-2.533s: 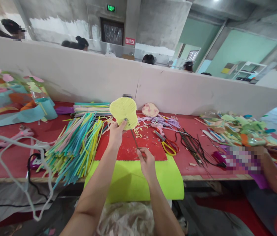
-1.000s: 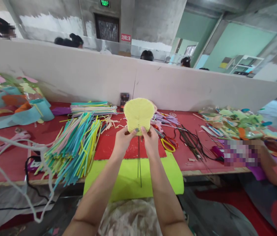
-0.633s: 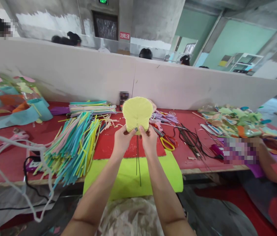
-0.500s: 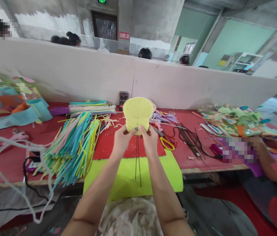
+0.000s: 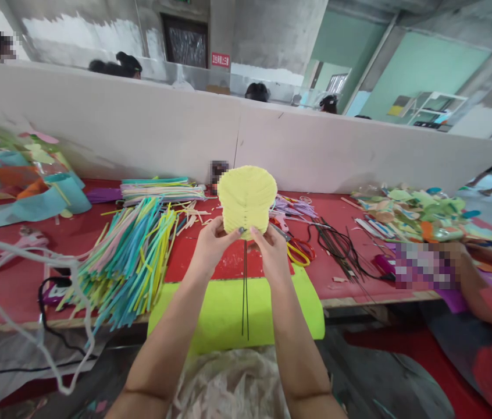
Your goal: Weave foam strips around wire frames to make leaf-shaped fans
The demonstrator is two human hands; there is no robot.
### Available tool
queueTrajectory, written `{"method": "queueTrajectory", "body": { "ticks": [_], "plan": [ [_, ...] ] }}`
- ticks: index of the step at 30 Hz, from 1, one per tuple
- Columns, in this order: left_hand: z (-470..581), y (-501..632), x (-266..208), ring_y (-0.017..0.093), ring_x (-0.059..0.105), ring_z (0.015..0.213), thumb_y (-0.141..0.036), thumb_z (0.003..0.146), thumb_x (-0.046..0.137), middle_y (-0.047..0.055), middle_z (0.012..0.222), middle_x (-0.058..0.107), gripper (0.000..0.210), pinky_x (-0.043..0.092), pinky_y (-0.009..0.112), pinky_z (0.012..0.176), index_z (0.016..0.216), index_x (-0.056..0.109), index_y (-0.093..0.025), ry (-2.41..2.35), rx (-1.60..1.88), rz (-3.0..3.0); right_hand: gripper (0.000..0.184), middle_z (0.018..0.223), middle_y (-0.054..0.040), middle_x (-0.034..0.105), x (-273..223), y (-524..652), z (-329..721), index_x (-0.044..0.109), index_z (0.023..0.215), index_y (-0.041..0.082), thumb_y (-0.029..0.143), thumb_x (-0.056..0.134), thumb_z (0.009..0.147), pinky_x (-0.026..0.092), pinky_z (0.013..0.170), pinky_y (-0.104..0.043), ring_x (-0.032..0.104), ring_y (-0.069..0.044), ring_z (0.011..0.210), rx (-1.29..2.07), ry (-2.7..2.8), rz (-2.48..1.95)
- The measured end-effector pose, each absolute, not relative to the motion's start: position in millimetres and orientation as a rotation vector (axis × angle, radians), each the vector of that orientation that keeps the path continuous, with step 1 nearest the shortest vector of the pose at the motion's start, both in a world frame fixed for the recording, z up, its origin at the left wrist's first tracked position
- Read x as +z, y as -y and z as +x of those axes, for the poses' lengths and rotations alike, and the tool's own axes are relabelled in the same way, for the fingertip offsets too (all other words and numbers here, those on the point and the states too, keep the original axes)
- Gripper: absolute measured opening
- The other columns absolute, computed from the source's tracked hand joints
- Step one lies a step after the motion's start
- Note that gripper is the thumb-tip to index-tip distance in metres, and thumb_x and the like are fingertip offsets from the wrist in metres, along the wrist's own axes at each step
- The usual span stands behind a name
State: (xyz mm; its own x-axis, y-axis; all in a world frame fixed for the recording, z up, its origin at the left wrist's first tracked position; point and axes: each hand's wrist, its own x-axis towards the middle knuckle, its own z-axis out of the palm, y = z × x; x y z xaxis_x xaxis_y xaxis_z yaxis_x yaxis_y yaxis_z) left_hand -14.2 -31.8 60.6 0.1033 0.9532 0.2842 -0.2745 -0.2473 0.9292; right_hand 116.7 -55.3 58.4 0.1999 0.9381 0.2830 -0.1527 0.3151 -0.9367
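Two thin dark wires hung in front of the lime-green sheet at the near edge of the table. Just beyond, the left hand and right hand were both pinched on the lower edge of a pale yellow petal shape, raised over a red board. Scissors lay to the right, a heap of coloured strips to the left, and a white partition stood behind
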Motion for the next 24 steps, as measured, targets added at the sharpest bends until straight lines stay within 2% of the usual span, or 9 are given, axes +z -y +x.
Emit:
{"method": "queueTrajectory", "body": {
  "ticks": [7,13,18,24],
  "plan": [
    [-13.7,39.3,65.0,0.018,0.065,0.084,-0.034,0.065,0.073,0.007,0.094,0.070,0.035,0.050,0.030,0.078,0.093,0.063,-0.015,-0.793,1.480,1.293,0.031,0.099,-0.0049,0.067,62.1,62.6,117.2,0.064,0.098,0.019,0.034,0.068,0.071,0.051,0.056,-0.025,0.062,-0.019,0.083,0.976,1.124,-0.901],
    [-9.7,42.9,65.7,0.016,0.064,0.083,-0.033,0.067,0.072,0.006,0.093,0.070,0.035,0.050,0.028,0.078,0.094,0.063,-0.014,-0.761,1.483,1.276,0.030,0.098,-0.0021,0.068,61.9,66.6,109.8,0.064,0.098,0.021,0.029,0.070,0.070,0.046,0.059,-0.022,0.061,-0.014,0.077,1.051,0.981,-0.834],
    [-9.9,46.4,66.9,0.017,0.064,0.083,-0.033,0.067,0.072,0.006,0.089,0.070,0.037,0.050,0.029,0.078,0.096,0.063,-0.014,-0.779,1.471,1.271,0.029,0.096,-0.0015,0.069,62.4,68.8,108.4,0.065,0.098,0.021,0.026,0.070,0.069,0.046,0.062,-0.023,0.062,-0.015,0.077,1.067,0.951,-0.785],
    [-10.1,49.5,68.8,0.017,0.065,0.085,-0.029,0.066,0.073,0.008,0.099,0.069,0.037,0.050,0.030,0.080,0.098,0.062,-0.014,-0.788,1.468,1.289,0.027,0.104,-0.0016,0.068,60.2,68.7,103.9,0.065,0.098,0.023,0.024,0.069,0.071,0.049,0.079,-0.029,0.062,-0.018,0.095,1.074,0.910,-0.715]
  ]
}}
